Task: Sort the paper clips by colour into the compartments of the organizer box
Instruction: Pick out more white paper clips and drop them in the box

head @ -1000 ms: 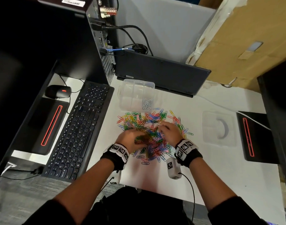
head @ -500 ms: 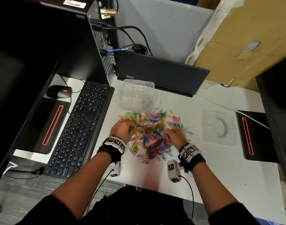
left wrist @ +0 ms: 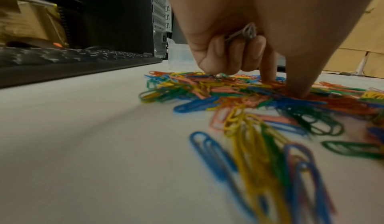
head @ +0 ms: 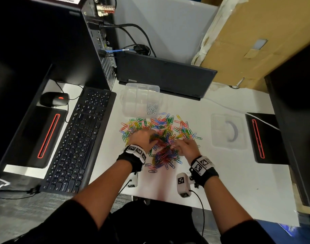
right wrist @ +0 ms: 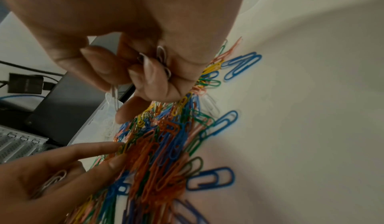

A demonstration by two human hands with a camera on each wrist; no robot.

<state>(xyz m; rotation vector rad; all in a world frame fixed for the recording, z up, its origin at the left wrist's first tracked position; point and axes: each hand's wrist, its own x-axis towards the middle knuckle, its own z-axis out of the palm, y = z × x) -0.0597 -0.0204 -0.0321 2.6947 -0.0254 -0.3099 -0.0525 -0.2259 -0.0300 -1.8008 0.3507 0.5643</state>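
Head view: glossy wire paper clips (head: 161,136) heaped mid-frame on white desk (head: 230,173), clear plastic organizer box (head: 142,101) just above.
Left wrist: left hand (left wrist: 249,30) grasps silver clips (left wrist: 247,32).
Right wrist: right hand (right wrist: 145,38) clutches silver clips.

White bench (head: 238,182): heap of coloured paper clips (head: 161,138), clear organizer box (head: 142,101), its lid (head: 228,131), keyboard (head: 76,138), laptop (head: 164,76).
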